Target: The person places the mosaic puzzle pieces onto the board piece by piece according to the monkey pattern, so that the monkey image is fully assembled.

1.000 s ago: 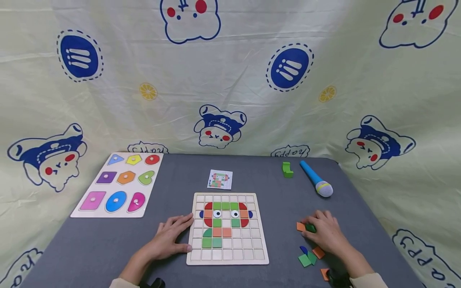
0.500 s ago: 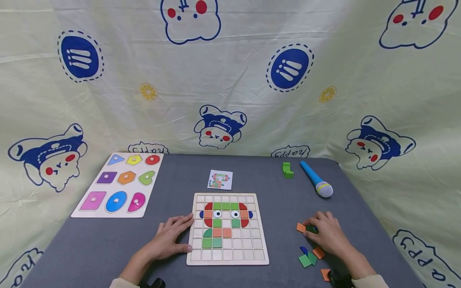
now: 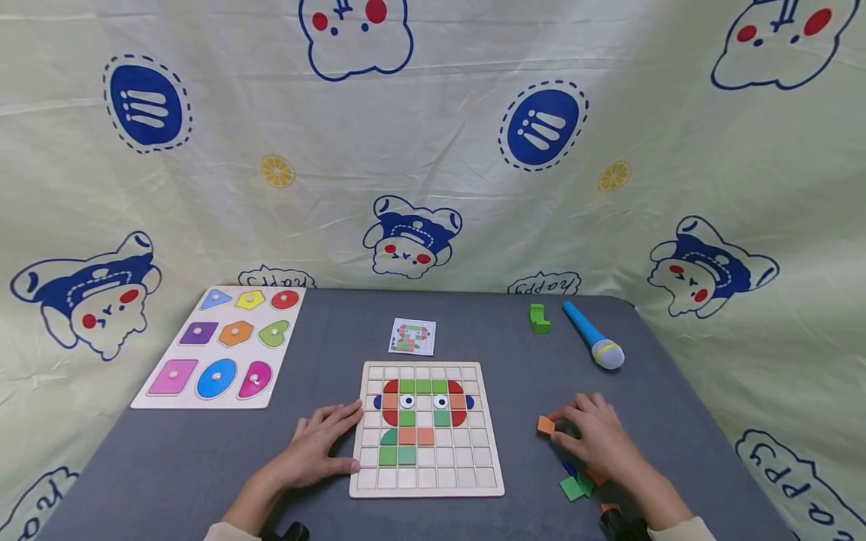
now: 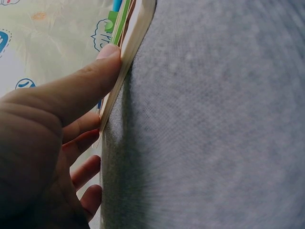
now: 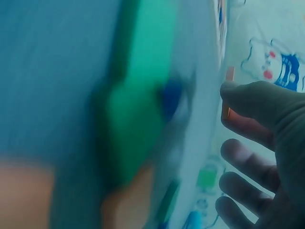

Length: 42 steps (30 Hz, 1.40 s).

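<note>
My right hand pinches an orange square tile between thumb and index finger, right of the board. In the right wrist view the tile shows edge-on at the fingertips, the other fingers spread. Beneath that hand is a dark green tile, partly hidden. My left hand rests against the left edge of a white grid board, fingers and thumb touching its rim. Red, green, orange and blue tiles and two eye tiles form a figure on the board's upper and left squares.
Green tiles, a blue piece and orange tiles lie near the right wrist. Behind the board is a picture card. A shape puzzle lies far left; a green block and blue toy microphone lie far right.
My right hand has moved slightly left toward the board, carrying the orange tile away from the dark green one. The left hand stays against the board.
</note>
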Available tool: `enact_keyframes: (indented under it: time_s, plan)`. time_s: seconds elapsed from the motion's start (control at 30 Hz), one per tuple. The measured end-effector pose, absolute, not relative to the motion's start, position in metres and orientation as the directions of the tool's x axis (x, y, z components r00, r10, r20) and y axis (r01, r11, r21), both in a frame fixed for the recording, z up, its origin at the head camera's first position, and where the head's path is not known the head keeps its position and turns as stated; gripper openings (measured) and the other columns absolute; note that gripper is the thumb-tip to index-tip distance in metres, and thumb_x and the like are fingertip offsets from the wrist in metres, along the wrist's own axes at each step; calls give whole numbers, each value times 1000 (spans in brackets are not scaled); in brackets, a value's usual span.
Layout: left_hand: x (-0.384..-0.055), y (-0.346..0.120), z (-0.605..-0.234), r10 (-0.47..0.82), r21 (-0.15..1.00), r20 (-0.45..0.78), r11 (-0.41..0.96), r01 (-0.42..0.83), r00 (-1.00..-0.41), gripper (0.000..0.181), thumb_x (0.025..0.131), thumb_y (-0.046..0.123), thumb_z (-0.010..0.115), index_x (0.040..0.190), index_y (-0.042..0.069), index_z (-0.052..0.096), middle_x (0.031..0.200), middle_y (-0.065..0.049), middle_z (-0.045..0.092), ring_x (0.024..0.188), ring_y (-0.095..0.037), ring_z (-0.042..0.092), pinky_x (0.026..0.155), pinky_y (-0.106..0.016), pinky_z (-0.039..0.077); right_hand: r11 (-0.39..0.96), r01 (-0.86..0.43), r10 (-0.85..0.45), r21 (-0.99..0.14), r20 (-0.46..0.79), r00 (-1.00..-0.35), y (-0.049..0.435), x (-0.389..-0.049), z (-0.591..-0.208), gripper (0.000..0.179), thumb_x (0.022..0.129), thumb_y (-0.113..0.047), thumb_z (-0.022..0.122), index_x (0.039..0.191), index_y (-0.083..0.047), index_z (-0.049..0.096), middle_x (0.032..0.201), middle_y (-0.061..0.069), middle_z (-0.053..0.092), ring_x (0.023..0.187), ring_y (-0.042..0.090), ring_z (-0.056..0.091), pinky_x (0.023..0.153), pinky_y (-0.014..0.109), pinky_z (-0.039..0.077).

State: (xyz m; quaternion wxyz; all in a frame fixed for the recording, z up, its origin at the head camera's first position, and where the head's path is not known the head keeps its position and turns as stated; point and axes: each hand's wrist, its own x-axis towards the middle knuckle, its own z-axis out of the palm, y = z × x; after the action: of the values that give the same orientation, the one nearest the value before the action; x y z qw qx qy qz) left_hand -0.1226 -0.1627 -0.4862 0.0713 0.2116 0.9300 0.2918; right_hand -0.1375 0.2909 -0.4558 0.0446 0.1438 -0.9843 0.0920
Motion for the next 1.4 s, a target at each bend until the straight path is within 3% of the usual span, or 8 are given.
enact_keyframes:
  time_s: [0.2,0.53,0.8,1.13,1.4]
  plan:
    - [-122,-163,-486,434,576,-10,739,350,-901,82,76,49,72,143,14,42,152,-2,36,134,-32,32,84,-42,28,906,-386,-356,-172,185,-916,258,-133,-454,21,74,-29,79,93,-24,72,86,-8,52,82,10,37,72,31,31]
    - [-123,-163,-484,435,566,2,742,360,-900,81,76,48,72,143,14,42,151,-2,37,133,-32,33,84,-41,27,824,-533,-502,-192,188,-844,197,-126,-456,21,75,-34,78,93,-27,71,84,-13,45,85,6,32,76,30,30]
    - [-123,-163,-484,435,568,-6,743,355,-900,81,76,47,72,143,14,42,151,-2,37,134,-32,32,85,-42,27,778,-606,-580,-169,181,-794,158,-127,-462,19,76,-37,76,92,-26,72,90,-10,52,90,8,36,79,31,34]
    - [-123,-163,-485,433,570,-11,743,350,-901,81,76,48,72,143,14,42,152,-2,36,134,-32,32,86,-43,28,717,-691,-653,-92,261,-711,135,-127,-470,12,76,-29,74,87,-26,71,86,-10,52,86,9,37,75,28,35]
    - [-123,-163,-487,435,564,-5,745,357,-901,82,76,50,72,143,15,42,152,-2,37,134,-32,32,85,-42,28,715,-695,-655,-78,274,-704,132,-126,-472,12,76,-30,74,87,-26,71,86,-10,52,84,9,36,73,27,32]
